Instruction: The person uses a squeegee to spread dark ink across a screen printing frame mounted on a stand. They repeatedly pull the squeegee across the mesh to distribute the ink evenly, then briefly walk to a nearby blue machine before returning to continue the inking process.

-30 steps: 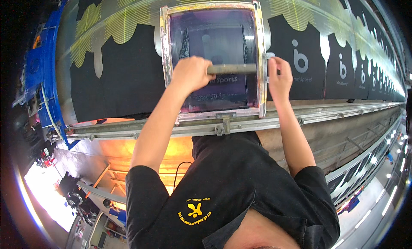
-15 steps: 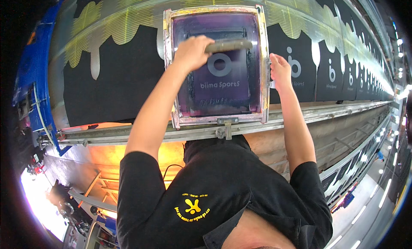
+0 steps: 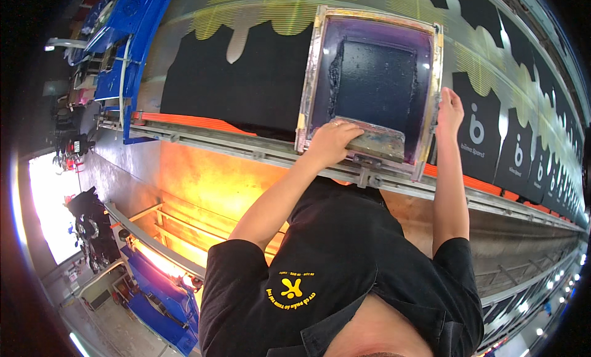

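Note:
A screen printing frame [image 3: 435, 74] with a worn metal rim lies over the dark fabric pieces. Dark ink [image 3: 377, 80] covers the middle of its purple mesh. My left hand [image 3: 334, 141] is closed on the left end of a squeegee [image 3: 383, 143], which lies across the mesh by the near rim. At the right rim my right hand [image 3: 450, 114] is closed, its fingers curled against the frame's side. The fabric under the frame is hidden.
A plain black fabric piece [image 3: 240, 89] lies left of the frame; printed black pieces [image 3: 475, 132] run off to the right. A metal rail [image 3: 258, 155] edges the table's near side. An orange glow [image 3: 215, 191] shows below it, and blue machinery [image 3: 138, 43] stands left.
My left hand has drawn the squeegee toward me, from the far part of the mesh to the near rim. Dark ink now hides the pale design. The view has turned and shifted.

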Motion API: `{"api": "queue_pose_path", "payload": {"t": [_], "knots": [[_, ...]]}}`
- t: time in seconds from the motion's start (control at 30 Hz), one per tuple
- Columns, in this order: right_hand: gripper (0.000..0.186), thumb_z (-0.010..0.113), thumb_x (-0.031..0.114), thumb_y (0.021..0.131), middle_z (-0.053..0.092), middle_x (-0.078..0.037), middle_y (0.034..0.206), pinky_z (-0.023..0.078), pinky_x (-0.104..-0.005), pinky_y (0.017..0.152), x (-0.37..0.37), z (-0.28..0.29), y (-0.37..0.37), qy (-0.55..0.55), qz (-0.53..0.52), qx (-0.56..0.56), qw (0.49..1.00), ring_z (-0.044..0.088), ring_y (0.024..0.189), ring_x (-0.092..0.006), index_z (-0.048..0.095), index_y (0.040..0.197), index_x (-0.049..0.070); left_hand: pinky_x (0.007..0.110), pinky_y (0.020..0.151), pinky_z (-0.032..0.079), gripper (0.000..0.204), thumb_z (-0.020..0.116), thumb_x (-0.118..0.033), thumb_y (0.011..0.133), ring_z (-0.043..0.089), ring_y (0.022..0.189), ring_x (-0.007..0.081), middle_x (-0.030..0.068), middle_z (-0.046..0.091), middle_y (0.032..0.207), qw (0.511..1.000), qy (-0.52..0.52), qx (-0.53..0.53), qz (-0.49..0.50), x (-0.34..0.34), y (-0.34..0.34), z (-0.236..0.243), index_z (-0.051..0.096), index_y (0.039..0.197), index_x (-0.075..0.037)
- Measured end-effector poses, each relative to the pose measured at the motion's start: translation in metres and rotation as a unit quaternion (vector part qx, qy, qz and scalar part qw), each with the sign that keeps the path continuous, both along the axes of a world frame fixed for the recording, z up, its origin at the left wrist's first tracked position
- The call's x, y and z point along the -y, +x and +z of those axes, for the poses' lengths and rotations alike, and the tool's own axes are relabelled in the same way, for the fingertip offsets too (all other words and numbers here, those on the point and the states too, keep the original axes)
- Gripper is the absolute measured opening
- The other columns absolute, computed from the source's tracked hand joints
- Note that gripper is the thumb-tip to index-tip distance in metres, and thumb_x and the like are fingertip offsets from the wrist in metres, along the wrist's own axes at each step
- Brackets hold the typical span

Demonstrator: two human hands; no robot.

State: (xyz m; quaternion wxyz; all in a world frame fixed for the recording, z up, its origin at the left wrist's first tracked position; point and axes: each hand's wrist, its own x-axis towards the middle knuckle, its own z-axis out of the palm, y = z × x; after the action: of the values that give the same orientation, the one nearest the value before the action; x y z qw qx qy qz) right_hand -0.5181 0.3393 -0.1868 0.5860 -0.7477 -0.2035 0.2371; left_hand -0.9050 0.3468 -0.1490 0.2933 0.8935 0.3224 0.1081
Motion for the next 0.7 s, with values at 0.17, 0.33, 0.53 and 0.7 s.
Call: {"api": "queue_pose_path", "payload": {"t": [0.17, 0.33, 0.53, 0.7], "knots": [[0.035, 0.077, 0.031, 0.107, 0.076, -0.005, 0.093, 0.053, -0.0282, 0.073, -0.056, -0.050, -0.142, 0.079, 0.004, 0.045, 0.996, 0.066, 0.081, -0.0093, 0.076, 0.123, 0.000, 0.045, 0.110, 0.055, 0.058, 0.085, -0.008, 0.074, 0.067, 0.131, 0.0319, 0.0055, 0.075, 0.138, 0.997, -0.011, -0.075, 0.021, -0.070, -0.110, 0.013, 0.077, 0.131, -0.011], [0.032, 0.077, 0.031, 0.107, 0.071, -0.002, 0.084, 0.050, -0.0293, 0.069, -0.108, -0.065, -0.254, -0.016, -0.004, -0.011, 1.000, 0.061, 0.074, -0.0082, 0.075, 0.126, 0.005, 0.044, 0.111, 0.055, 0.055, 0.083, -0.008, 0.077, 0.067, 0.132, 0.0318, 0.0065, 0.076, 0.138, 0.994, -0.033, -0.107, 0.013, -0.139, -0.214, 0.017, 0.077, 0.132, -0.010], [0.033, 0.079, 0.033, 0.103, 0.076, -0.007, 0.096, 0.056, -0.0364, 0.085, -0.135, -0.053, -0.311, -0.150, -0.019, 0.072, 0.986, 0.071, 0.089, -0.0191, 0.076, 0.129, 0.013, 0.046, 0.102, 0.061, 0.054, 0.077, -0.007, 0.082, 0.073, 0.122, 0.0327, 0.0083, 0.077, 0.136, 0.992, -0.014, -0.119, -0.048, -0.188, -0.264, 0.025, 0.075, 0.135, -0.012], [0.035, 0.079, 0.035, 0.103, 0.079, -0.011, 0.110, 0.057, -0.0384, 0.095, -0.131, -0.060, -0.306, -0.166, -0.006, 0.020, 0.986, 0.075, 0.102, -0.0235, 0.075, 0.129, 0.013, 0.051, 0.088, 0.063, 0.034, 0.076, -0.018, 0.091, 0.076, 0.108, 0.0331, 0.0075, 0.080, 0.118, 0.992, 0.059, -0.093, -0.055, -0.291, -0.207, 0.027, 0.078, 0.125, -0.015]]}}
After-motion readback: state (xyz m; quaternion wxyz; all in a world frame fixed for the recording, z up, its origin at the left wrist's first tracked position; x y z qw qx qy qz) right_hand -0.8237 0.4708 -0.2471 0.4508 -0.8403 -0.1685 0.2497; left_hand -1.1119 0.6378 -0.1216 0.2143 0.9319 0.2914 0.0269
